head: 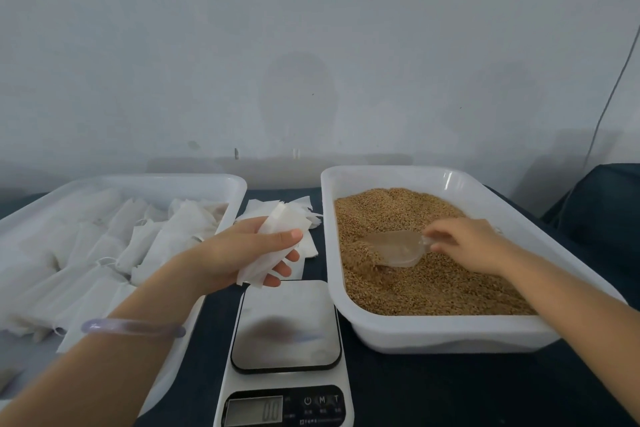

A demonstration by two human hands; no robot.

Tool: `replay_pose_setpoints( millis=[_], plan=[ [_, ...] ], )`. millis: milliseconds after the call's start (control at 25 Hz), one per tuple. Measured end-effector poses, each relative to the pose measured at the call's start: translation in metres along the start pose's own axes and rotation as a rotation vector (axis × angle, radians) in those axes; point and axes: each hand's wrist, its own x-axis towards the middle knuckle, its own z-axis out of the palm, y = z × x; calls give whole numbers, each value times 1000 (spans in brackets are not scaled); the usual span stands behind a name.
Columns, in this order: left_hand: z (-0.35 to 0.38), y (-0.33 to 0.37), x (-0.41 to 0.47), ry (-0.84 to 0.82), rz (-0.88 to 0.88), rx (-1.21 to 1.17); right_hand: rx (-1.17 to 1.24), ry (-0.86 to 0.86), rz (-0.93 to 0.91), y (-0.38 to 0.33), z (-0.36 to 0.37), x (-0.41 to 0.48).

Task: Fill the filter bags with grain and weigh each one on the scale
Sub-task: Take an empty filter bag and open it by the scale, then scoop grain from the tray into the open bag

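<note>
While the scoop (394, 248) is gripped in the grain (433, 288) by the right hand (471, 246), a limp, light filter bag (280, 222) is clasped by the left hand (235, 250), probably best held at its mouth.

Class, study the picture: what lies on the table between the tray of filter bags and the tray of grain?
In the head view, a loose pile of empty filter bags at the back and the scale in front.
</note>
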Motion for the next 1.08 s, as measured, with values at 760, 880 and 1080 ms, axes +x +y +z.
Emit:
replay_pose_setpoints(
  millis=[760,880,1080],
  plan=[
    [-2,-1,0,24,59,72,117,-46,137,19,-14,-15],
    [0,0,-2,36,55,99,137,-74,149,19,-15,-18],
    [2,2,-3,53,51,137,209,-54,160,17,-16,-21]
  ],
)
